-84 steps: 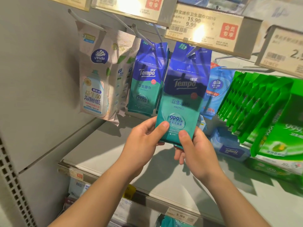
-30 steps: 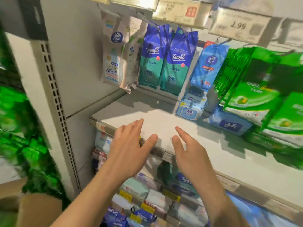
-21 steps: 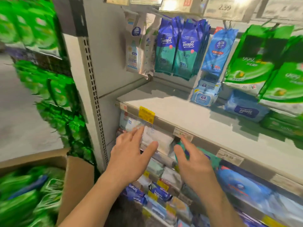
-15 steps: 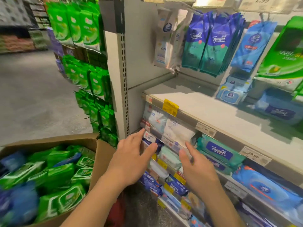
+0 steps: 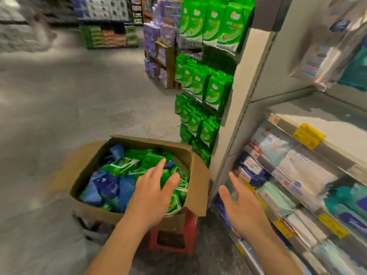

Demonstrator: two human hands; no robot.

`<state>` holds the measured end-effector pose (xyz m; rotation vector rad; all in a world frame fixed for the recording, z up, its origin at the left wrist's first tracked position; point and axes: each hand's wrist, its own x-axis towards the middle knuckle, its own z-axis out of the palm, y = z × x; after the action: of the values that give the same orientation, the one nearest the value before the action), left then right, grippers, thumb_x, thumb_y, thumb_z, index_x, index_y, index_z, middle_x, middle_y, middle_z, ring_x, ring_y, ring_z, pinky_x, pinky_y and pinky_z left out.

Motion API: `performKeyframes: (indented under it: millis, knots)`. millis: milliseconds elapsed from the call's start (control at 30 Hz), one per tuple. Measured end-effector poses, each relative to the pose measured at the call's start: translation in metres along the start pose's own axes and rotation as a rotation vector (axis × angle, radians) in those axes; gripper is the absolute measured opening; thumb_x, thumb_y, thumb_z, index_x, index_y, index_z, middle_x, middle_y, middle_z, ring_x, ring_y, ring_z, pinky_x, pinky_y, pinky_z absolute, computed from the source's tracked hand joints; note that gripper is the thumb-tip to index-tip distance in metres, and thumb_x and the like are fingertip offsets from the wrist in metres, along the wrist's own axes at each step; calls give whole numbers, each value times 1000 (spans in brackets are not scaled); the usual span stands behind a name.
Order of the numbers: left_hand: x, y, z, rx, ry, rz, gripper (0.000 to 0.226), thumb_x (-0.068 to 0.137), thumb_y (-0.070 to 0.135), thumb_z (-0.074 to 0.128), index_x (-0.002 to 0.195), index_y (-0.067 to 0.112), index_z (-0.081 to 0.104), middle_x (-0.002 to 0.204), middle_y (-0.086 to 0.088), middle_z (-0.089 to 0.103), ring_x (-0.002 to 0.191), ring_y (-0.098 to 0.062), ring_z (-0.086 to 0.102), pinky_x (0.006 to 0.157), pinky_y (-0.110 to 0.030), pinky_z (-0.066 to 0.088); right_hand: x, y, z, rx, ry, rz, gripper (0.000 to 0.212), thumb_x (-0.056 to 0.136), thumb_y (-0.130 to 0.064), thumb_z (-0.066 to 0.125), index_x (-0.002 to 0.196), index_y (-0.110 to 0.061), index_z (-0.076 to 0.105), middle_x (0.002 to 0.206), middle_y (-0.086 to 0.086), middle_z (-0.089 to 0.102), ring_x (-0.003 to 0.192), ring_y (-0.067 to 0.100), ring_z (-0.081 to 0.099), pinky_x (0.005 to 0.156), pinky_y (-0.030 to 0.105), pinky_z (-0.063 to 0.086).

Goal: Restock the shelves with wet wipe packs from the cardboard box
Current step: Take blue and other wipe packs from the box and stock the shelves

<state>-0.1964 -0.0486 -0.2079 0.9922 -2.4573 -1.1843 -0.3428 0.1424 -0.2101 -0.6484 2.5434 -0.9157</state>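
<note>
Nearest the camera, the left hand (image 5: pixel 153 197) hung palm down with fingers spread and straight, holding nothing, above the near right part of the open brown cardboard box (image 5: pixel 195 187). The right hand (image 5: pixel 241 205) was just as empty, fingers straight and loosely apart, held in the gap between the box's right flap and the lower shelf fronts (image 5: pixel 278 175), touching neither. The box sat on a low red plastic stool (image 5: pixel 174 238), its flaps folded outward, and was heaped to the rim with green and blue wet wipe packs (image 5: pixel 123 171). To its left and beyond it the grey concrete floor (image 5: pixel 69 100) lay open across the aisle. On the right, the white metal shelf upright (image 5: pixel 238 108) rose just past the box's far corner, with rows of pale and blue packs behind the shelf edges and a yellow price tag (image 5: pixel 308 135) on one lip. Further back, hanging green packs (image 5: pixel 200 92) lined the end of the unit, and blurred stacked goods (image 5: pixel 111 34) closed the far side of the aisle.
</note>
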Motion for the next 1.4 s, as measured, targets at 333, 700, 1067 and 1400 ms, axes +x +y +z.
performKeyframes:
  millis: [333, 700, 1067, 1400]
  knots:
    - [-6, -150, -126, -177, 138, -132, 103, 79, 90, 22, 162, 29, 27, 161, 3, 36, 147, -10, 30, 119, -33, 23, -6, -145, 141, -38, -131, -166, 67, 102, -54, 46, 161, -32, 26, 162, -7, 38, 140, 12, 43, 114, 31, 34]
    - [-5, -223, -171, -336, 153, -219, 88, 88, 86, 15, 157, 35, 36, 141, 21, 43, 136, 1, 38, 115, -28, 28, 11, -193, 229, -67, -246, -142, 72, 97, -66, 44, 160, -41, 22, 111, -11, 57, 90, 9, 48, 77, 29, 44]
    - [41, -217, -173, -269, 115, -412, 29, 92, 64, 15, 106, 65, 40, 109, 43, 44, 106, 19, 44, 93, -12, 30, 84, -201, 255, -46, -330, -228, 75, 100, -54, 54, 162, -25, 24, 164, -7, 33, 150, 13, 30, 120, 32, 28]
    - [93, -218, -147, -145, 111, -449, 50, 94, 66, 18, 119, 44, 56, 114, 33, 57, 107, 18, 51, 93, -17, 36, 150, -186, 280, -69, -419, -275, 79, 94, -56, 63, 158, -19, 34, 157, 1, 44, 145, 19, 39, 119, 34, 32]
